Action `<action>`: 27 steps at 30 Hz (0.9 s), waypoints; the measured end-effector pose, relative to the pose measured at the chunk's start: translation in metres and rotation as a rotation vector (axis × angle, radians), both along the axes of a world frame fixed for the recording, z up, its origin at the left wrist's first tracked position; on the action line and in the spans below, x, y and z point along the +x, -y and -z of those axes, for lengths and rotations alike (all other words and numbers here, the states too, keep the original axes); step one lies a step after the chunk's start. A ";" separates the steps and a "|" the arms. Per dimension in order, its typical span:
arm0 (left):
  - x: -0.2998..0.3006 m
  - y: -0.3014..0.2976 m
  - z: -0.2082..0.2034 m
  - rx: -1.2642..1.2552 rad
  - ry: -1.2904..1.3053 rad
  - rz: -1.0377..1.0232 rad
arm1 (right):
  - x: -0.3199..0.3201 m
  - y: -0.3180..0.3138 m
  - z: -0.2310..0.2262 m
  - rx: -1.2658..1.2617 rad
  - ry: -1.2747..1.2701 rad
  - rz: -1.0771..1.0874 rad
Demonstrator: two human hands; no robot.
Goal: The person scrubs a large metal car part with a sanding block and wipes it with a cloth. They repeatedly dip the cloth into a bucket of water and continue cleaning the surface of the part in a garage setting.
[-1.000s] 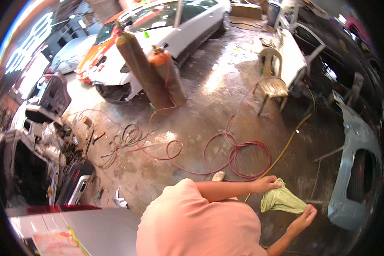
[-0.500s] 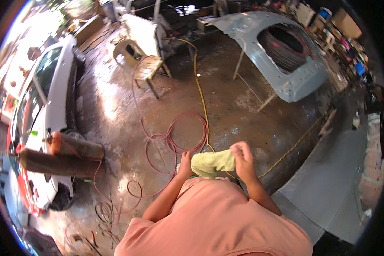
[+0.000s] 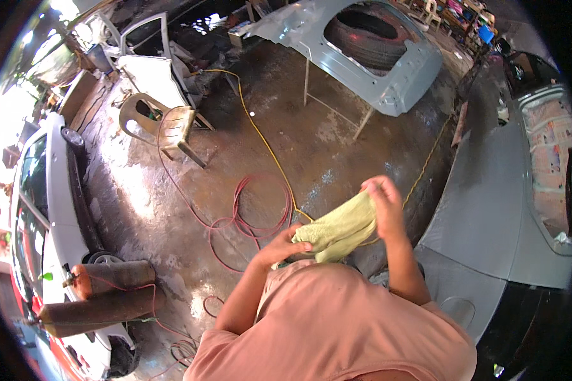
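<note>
A yellow-green cloth [image 3: 340, 227] is stretched between my two hands, just in front of my body. My left hand [image 3: 285, 246] grips its lower left end, the thumb lying over the fabric. At the upper right end, my right hand [image 3: 386, 200] is closed on the cloth with bent fingers, held higher than the left. The cloth hangs in folds between them, slanting up to the right. Part of the left fingers is hidden under the fabric.
A grey car panel [image 3: 375, 79] rests on a stand ahead. A plastic chair [image 3: 171, 130], coiled red hose [image 3: 235, 219] and yellow cord [image 3: 260, 136] are on the floor. Gas cylinders [image 3: 102, 308] lie by a white car [image 3: 63, 190] at left. A grey car body [image 3: 483, 209] stands at right.
The cloth has spread wider and tilted up to the right as my right hand rose. My left thumb now shows over the cloth. The view has turned to the right.
</note>
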State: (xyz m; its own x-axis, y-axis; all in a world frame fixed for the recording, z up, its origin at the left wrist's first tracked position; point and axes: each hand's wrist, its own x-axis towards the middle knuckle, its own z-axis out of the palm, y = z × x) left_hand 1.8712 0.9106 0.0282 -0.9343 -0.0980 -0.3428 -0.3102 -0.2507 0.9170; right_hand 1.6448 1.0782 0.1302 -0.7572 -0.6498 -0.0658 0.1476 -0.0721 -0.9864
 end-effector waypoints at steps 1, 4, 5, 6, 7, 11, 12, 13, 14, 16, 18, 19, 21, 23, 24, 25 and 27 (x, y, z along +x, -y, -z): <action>0.006 0.016 0.008 -0.045 -0.016 0.079 | -0.007 0.000 0.003 0.012 -0.037 0.029; 0.010 0.044 0.013 -0.648 -0.094 0.190 | 0.000 0.000 0.004 0.103 -0.238 0.042; 0.010 0.053 0.033 -0.747 -0.205 0.110 | 0.011 0.003 0.005 0.134 -0.292 0.043; 0.007 0.062 0.030 -0.773 -0.234 0.139 | 0.021 0.005 0.003 0.168 -0.351 0.047; 0.000 0.075 0.019 -0.799 -0.262 0.171 | 0.033 0.010 0.001 0.189 -0.341 0.057; 0.000 0.096 -0.068 -0.556 -0.466 0.163 | 0.052 0.036 0.006 0.261 -0.330 0.192; 0.004 0.102 -0.077 -0.485 -0.538 0.129 | 0.057 0.042 0.006 0.269 -0.356 0.225; 0.002 0.115 -0.062 -0.626 -0.367 0.195 | 0.060 0.044 0.006 0.282 -0.383 0.271; -0.003 0.130 -0.034 -0.764 -0.191 0.257 | 0.057 0.043 0.008 0.313 -0.383 0.272; -0.002 0.140 -0.013 -0.854 -0.029 0.198 | 0.042 0.028 0.018 0.380 -0.377 0.300; 0.012 0.141 -0.006 -0.754 -0.059 -0.055 | 0.041 0.024 0.015 0.351 -0.373 0.383; 0.020 0.147 -0.003 -0.711 -0.049 -0.028 | 0.043 0.025 0.010 0.307 -0.344 0.420; 0.029 0.169 0.001 -0.626 -0.038 0.023 | 0.042 0.029 0.010 0.208 -0.245 0.505; 0.028 0.180 0.031 -0.392 -0.134 -0.134 | 0.033 0.040 0.013 0.070 -0.215 0.540; 0.022 0.183 0.043 -0.271 -0.184 -0.211 | 0.026 0.044 0.016 -0.007 -0.187 0.574; 0.019 0.185 0.029 -0.299 -0.144 -0.194 | 0.022 0.044 0.014 -0.044 -0.172 0.572; 0.017 0.191 0.021 -0.269 -0.145 -0.217 | 0.015 0.045 0.004 -0.123 -0.141 0.558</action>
